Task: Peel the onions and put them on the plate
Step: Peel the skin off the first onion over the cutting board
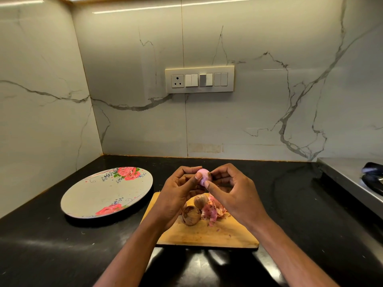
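Far to your left, the plate (89, 195) is sitting flat on the black bench (41, 241) — pale, with pink roses painted near its far and near edges — and it is carrying nothing. Just right of it, touching or nearly touching its rim, the wooden cutting board (207, 235) is lying on the bench in front of you. Your left hand (176, 191) is hovering above the board's far end, its fingers (187, 169) curling over the top of the pink onion (202, 176) while the thumb is pressing against the side facing you, so the onion is being held up in the air between your two hands, well clear of the plate. Beneath your hands, two unpeeled onions are resting on the board: a darker brown one (191, 215) nearer you and a lighter one (200, 200) just behind it, the two close together. Just beside them, a heap of pink and papery peels (213, 210) is lying on the board, with a few small scraps scattered around. Your right hand (232, 187) is pinching at the right end of the held onion — forefinger and thumb closing on its brownish tip, the other fingers loosely bent. At the far right edge, a steel surface (342, 172) is meeting the bench.
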A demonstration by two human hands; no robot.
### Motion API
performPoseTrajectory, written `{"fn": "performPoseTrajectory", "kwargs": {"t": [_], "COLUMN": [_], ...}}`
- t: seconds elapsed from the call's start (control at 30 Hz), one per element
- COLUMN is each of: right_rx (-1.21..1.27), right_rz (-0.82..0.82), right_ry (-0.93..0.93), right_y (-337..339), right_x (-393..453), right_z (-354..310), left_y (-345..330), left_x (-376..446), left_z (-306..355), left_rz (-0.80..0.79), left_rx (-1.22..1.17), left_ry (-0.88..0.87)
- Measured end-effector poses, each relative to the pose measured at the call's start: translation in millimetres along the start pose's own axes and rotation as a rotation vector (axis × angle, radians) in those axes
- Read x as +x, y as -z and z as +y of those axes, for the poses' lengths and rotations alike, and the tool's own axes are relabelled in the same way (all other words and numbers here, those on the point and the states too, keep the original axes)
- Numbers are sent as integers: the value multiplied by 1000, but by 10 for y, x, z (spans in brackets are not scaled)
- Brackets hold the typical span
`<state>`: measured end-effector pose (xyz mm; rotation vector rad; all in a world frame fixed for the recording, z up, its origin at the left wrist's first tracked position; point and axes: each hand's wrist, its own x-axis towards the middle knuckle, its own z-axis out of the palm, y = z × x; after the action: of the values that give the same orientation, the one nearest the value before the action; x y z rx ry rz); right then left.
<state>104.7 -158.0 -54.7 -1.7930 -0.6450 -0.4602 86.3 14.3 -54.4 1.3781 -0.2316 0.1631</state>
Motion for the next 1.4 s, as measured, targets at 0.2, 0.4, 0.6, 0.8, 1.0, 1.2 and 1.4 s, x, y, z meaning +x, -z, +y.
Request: {"fn": "performPoseTrajectory", "kwargs": {"t": [0.2,0.4,0.6,0.8,1.0,1.2,1.4], "right_rx": [-53,-2,-25,-57,-51,-102,-152], "right_rz": [30,1,-10,22,69,98,149], "right_ry": [1,1,6,20,99,120,144], "right_y": [25,41,20,52,21,-30,-75], "right_x": [20,16,12,30,14,-17,-46], "right_z": [56,38,21,70,2,16,15], "left_y": [-7,-2,1,-6,6,-1,2], "left_x": [-1,2,-2,-6,0,11,22], "left_z": [5,7,15,24,10,-24,-51], "left_rz": [-9,5,16,21,68,88,116], "left_rx": [-9,-25,-16,-31,-34,-3,49], "left_ry": [11,4,-3,1,-27,-57,-81]}}
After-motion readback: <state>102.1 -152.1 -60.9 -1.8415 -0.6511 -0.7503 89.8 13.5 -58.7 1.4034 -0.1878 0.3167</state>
